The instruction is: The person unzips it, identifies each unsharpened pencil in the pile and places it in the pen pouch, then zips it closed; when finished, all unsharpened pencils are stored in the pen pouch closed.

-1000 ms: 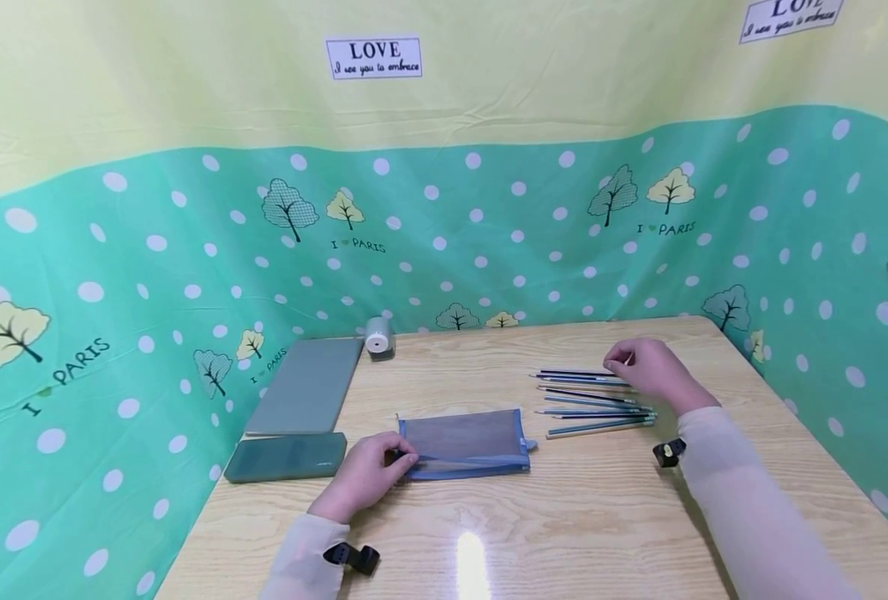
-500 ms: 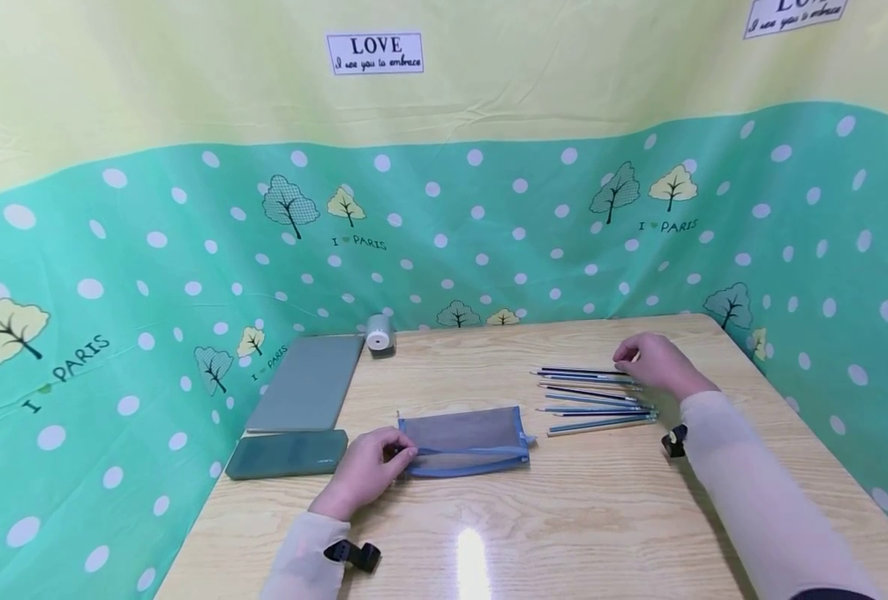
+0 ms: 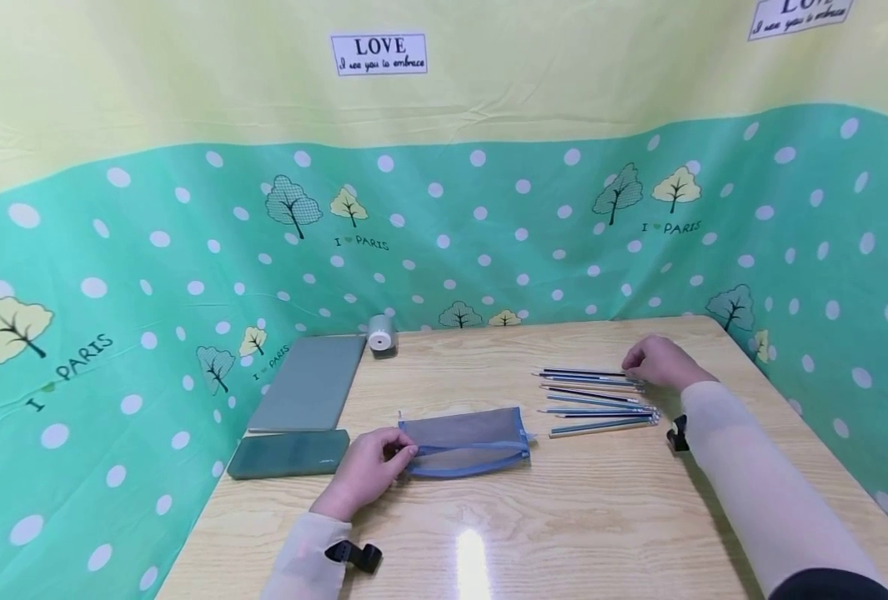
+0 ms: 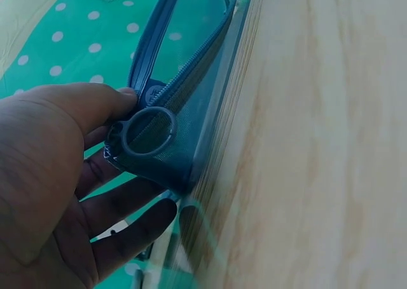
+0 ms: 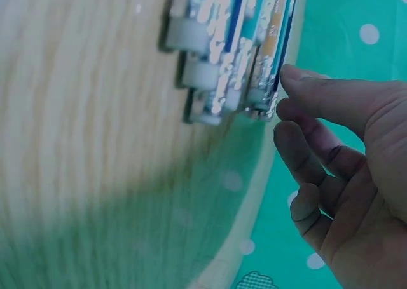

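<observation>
My left hand (image 3: 372, 462) pinches the left end of a blue-edged mesh zipper pouch (image 3: 454, 428) between thumb and fingers. In the left wrist view the thumb presses on the pouch's corner (image 4: 178, 155) beside a round zipper pull (image 4: 150, 150), and the zipper side gapes. To the right of the pouch, several pencils (image 3: 594, 403) lie fanned on the table, their eraser ends (image 5: 202, 75) to the right. My right hand (image 3: 657, 362) is at the far pencils' eraser ends, fingers loosely bent. Its thumb tip and index finger come right beside the outermost dark pencil (image 5: 286, 44).
A grey flat board (image 3: 312, 383) lies at the back left of the wooden table (image 3: 489, 533), with a dark green case (image 3: 288, 454) in front of it. Behind stands a small white and grey sharpener-like device (image 3: 381, 335). A dotted curtain (image 3: 474, 242) borders the table.
My right hand has shifted slightly right along the far pencils toward their eraser ends. The pouch's zipper side has spread wider, while my left hand stays at its left end.
</observation>
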### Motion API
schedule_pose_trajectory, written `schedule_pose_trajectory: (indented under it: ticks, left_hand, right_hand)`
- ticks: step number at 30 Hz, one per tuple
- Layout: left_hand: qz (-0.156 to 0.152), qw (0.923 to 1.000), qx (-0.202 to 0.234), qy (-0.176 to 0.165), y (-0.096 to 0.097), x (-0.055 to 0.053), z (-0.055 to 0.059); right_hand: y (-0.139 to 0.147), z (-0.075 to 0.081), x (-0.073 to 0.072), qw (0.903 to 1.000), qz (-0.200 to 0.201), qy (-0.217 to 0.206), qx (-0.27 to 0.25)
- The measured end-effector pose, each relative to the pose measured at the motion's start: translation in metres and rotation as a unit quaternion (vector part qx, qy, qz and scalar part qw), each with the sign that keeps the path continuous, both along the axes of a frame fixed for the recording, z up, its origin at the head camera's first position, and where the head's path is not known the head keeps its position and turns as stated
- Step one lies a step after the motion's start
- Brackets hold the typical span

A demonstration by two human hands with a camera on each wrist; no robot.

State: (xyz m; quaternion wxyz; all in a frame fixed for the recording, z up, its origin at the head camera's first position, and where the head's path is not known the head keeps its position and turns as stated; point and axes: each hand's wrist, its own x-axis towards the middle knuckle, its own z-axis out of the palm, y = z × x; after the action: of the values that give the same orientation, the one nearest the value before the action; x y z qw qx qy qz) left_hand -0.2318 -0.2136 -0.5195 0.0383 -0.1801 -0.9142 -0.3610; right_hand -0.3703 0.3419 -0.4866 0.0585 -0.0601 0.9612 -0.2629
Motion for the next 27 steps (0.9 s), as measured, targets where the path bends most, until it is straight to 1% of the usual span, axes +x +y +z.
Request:
schedule_pose_trajectory:
  ticks: [6, 10, 19, 24, 27]
  left_hand:
    - [0.007, 1.0, 0.003, 0.006, 0.001, 0.0, 0.001]
    - [0.008, 0.9999, 0.011, 0.009, 0.001, -0.001, 0.0]
    - [0.007, 0.9997, 0.022, 0.007, -0.001, 0.0, 0.001]
    - [0.01, 0.9997, 0.023, 0.008, -0.001, 0.001, 0.001]
    - [0.005, 0.9995, 0.028, 0.012, -0.001, 0.0, 0.001]
  right_hand:
    - [0.008, -0.007, -0.007, 0.9998, 0.016, 0.0, 0.012]
    - [0.009, -0.006, -0.008, 0.9996, 0.023, -0.002, 0.017]
    - [0.009, -0.01, -0.012, 0.9994, 0.025, 0.007, 0.024]
    - [0.009, -0.013, -0.012, 0.9995, 0.019, 0.004, 0.024]
    - [0.009, -0.015, -0.01, 0.9997, 0.016, 0.004, 0.018]
